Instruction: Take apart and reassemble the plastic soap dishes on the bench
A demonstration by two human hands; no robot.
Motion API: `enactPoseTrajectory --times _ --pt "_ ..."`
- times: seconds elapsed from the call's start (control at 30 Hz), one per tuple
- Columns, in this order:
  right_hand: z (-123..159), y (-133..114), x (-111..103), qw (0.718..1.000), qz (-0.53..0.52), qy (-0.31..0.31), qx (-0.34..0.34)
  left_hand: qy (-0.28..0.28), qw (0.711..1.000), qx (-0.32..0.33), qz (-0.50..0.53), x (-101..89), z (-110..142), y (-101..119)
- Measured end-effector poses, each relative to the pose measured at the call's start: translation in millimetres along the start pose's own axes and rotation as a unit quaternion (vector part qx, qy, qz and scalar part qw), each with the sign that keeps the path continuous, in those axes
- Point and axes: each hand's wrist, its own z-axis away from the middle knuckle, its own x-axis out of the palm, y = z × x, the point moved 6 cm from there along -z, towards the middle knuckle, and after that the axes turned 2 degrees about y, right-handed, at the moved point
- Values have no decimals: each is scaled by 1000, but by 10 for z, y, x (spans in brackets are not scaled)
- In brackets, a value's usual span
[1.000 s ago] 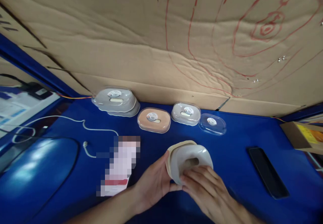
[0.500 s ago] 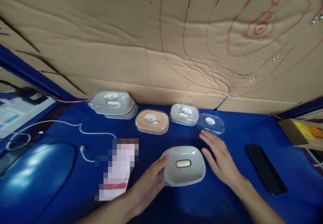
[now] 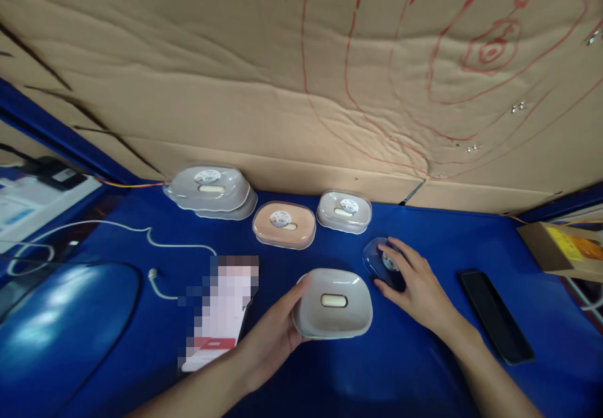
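Observation:
My left hand (image 3: 277,327) grips the left rim of a grey oval plastic dish (image 3: 311,314), thumb over the edge and fingers beneath. The dish is tilted towards me and shows a cream oblong piece (image 3: 334,300) at its bottom. At the right, my right hand (image 3: 414,286) is closed on a clear plastic lid (image 3: 375,256) with a round label; its fingers lie over the lid's right side. Dish and lid are apart. Behind them stand a lidded peach dish (image 3: 301,230) and a lidded grey dish (image 3: 330,203).
Stacked lidded grey dishes (image 3: 188,186) stand at the back left against a cardboard wall (image 3: 211,104). A phone (image 3: 221,305) with a blurred screen and a white cable (image 3: 183,246) lie left. On the right are a black tray-like object (image 3: 494,317) and a cardboard box (image 3: 541,248).
My right hand has taken hold of the clear lid and drawn it slightly towards me. My left hand and the grey dish have shifted a little left.

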Motion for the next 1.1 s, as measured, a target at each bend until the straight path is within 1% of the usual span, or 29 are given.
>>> enactPoseTrajectory --times 0.07,0.1,0.2,0.3,0.4,0.57,0.73,0.9,1.0,1.1 --pt "13 -99 -58 998 -51 13 -17 -7 1000 -3 -5 -7 -3 -30" --pt "30 -186 -86 996 -78 14 -39 -11 1000 -5 -7 -9 -3 -47" --pt "131 -551 -134 980 -144 -9 -134 -34 999 -15 -17 17 3 -93" --pt "249 -894 -125 964 -164 -26 -210 -60 997 -16 -34 77 27 -110" --pt "309 -1078 -84 957 -155 -28 -242 -85 996 -8 -40 138 50 -123" --pt "304 -1123 -41 958 -129 -24 -253 -96 994 11 -44 135 51 -164" --pt "291 -1131 -9 956 -131 -5 -263 -78 995 21 -50 120 51 -163" --pt "324 -1111 56 953 -107 15 -283 -62 997 26 -38 125 51 -164" --pt "332 -1064 41 955 -84 29 -283 -56 997 40 -28 106 55 -132" --pt "322 -1023 19 959 -71 25 -272 -49 997 58 -31 93 79 -51"
